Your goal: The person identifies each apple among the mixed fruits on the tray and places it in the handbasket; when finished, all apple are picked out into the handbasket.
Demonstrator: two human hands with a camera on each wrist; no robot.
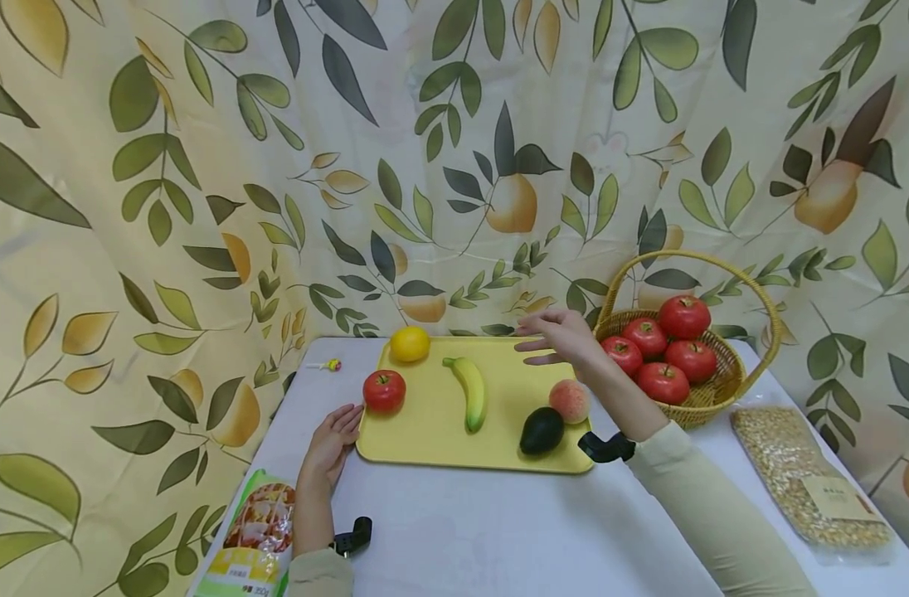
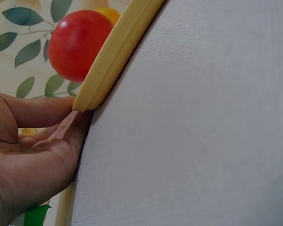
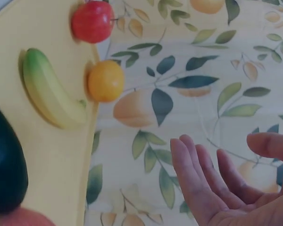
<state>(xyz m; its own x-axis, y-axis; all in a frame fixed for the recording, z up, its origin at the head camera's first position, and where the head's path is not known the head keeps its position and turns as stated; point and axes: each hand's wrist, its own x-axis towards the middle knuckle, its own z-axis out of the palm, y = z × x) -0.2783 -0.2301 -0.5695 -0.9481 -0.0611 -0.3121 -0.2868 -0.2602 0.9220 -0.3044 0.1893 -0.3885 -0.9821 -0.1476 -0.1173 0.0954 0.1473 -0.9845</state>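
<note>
My left hand (image 1: 333, 444) reaches the left edge of a yellow tray (image 1: 425, 444), its fingers touching the rim near a tomato (image 1: 384, 391). In the left wrist view the fingertips meet the tray's corner. Over the tray's far right part my right hand (image 1: 562, 338) hangs in the air, fingers extended, holding nothing. On the tray lie a lemon (image 1: 410, 343), a banana (image 1: 467, 394), a peach (image 1: 570, 401) and an avocado (image 1: 541, 431). The right wrist view shows the right hand (image 3: 231, 188) with spread fingers, apart from the fruit.
A wicker basket (image 1: 712, 410) of red apples (image 1: 684, 317) stands right of the tray. A clear bag of grains (image 1: 798, 473) lies at the right, a printed food packet (image 1: 253, 531) at the left front. A lollipop (image 1: 328, 365) lies at the back left, before a patterned curtain (image 1: 454, 166).
</note>
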